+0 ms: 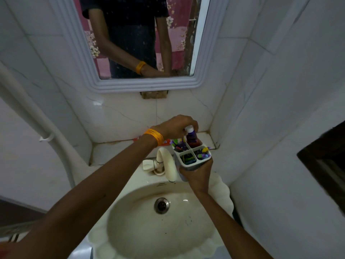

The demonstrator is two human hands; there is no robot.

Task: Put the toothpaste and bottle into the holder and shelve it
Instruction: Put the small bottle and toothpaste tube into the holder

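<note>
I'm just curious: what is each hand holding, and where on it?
Left hand grips the bottle by its white cap; right hand holds the holder from below, around its base.

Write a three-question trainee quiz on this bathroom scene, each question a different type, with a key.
1. True or false: the right hand holds the holder from below.
2. Which hand grips the bottle by its white cap? A) left hand B) right hand C) neither
3. Fill in: the bottle stands in one of the holder's ____ compartments.

Key
1. True; the holder is held up above the sink, right of the tap.
2. A; the left hand, with bangles on its wrist, is closed on the cap.
3. Four; the bottle is in the far right one.
</note>
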